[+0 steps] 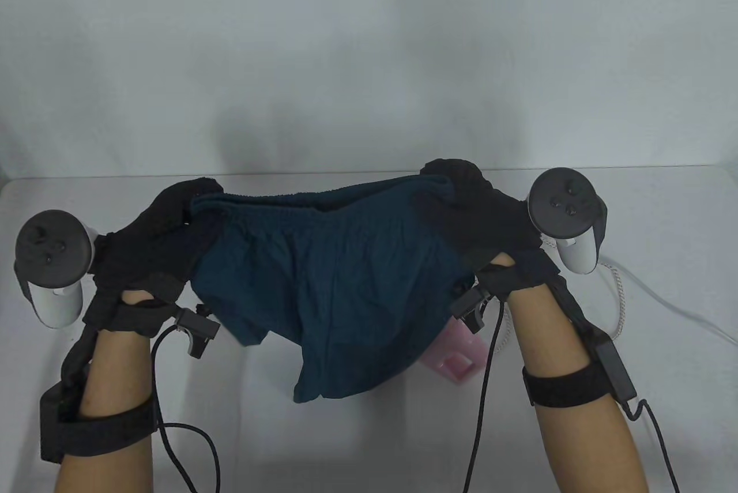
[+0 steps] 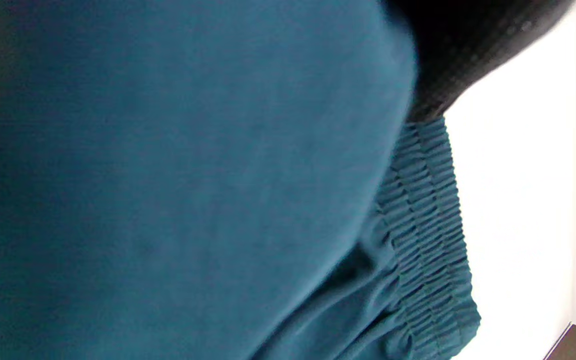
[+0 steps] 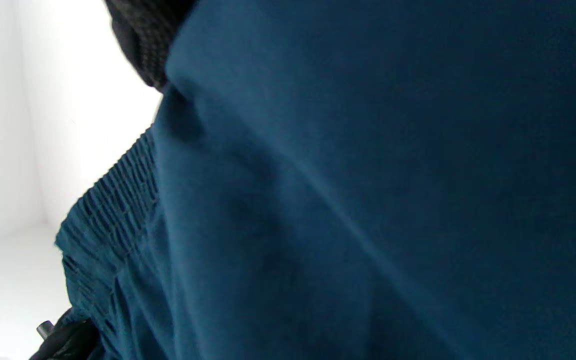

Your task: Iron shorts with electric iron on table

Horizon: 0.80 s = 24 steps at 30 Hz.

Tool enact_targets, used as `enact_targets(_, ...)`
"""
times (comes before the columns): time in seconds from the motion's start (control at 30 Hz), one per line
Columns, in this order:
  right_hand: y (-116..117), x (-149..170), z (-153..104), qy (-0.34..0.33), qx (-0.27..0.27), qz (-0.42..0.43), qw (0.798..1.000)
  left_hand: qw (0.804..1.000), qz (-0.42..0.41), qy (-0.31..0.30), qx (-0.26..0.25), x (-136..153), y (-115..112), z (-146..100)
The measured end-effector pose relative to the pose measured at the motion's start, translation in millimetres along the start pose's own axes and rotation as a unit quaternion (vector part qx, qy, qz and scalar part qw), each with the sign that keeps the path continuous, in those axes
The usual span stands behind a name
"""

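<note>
Dark teal shorts (image 1: pixel 328 279) hang in the air above the table, stretched by the elastic waistband between both hands. My left hand (image 1: pixel 179 207) grips the waistband's left end. My right hand (image 1: pixel 455 181) grips its right end. The legs hang down toward me. The fabric fills the left wrist view (image 2: pixel 193 190), with the ribbed waistband (image 2: pixel 428 240) at the right, and it fills the right wrist view (image 3: pixel 368 200). A pink iron (image 1: pixel 458 357) stands on the table behind the shorts, mostly hidden by them.
A white coiled cord (image 1: pixel 620 297) and a white cable (image 1: pixel 674 305) lie on the white table (image 1: pixel 369 435) at the right. A white wall (image 1: pixel 369 55) rises behind the table's far edge.
</note>
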State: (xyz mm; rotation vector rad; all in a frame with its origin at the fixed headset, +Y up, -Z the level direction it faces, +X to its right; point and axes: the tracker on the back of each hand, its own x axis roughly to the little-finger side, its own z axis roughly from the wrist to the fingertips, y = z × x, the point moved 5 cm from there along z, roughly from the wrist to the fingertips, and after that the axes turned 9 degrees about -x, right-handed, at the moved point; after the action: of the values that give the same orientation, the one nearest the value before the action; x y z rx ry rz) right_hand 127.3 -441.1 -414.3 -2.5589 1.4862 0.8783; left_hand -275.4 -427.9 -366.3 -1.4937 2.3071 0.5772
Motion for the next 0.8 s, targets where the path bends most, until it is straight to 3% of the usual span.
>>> enact_targets(0.17, -4.9, 7.2, 19.6, 0.036, -0.011, -0.052, 0.998, 0.995, 0.087, 0.025, 0.036, 9.6, -0.1, 22.2)
enact_targets(0.33, 2.8, 36.5, 55.7, 0.093, -0.034, -0.105, 0.990, 0.974, 0.214, 0.062, 0.043, 42.8, -16.0, 57.9)
enact_targets(0.47, 0.9, 48.4, 90.2, 0.122, 0.003, -0.132, 0.984, 0.950, 0.301, 0.081, -0.005, 68.7, -24.0, 95.5)
enact_targets(0.6, -21.4, 34.2, 114.3, 0.111, 0.082, -0.126, 0.982, 0.943, 0.316, 0.052, -0.092, 62.3, -17.7, 128.5)
enact_targets(0.73, -34.5, 7.4, 108.8, 0.043, 0.150, -0.078, 0.985, 0.951, 0.243, -0.006, -0.189, 35.0, 6.6, 130.9)
enact_targets(0.8, -28.9, -1.6, 97.8, 0.008, 0.161, -0.097, 0.982, 0.951, 0.226, -0.036, -0.207, 28.7, 17.1, 120.4)
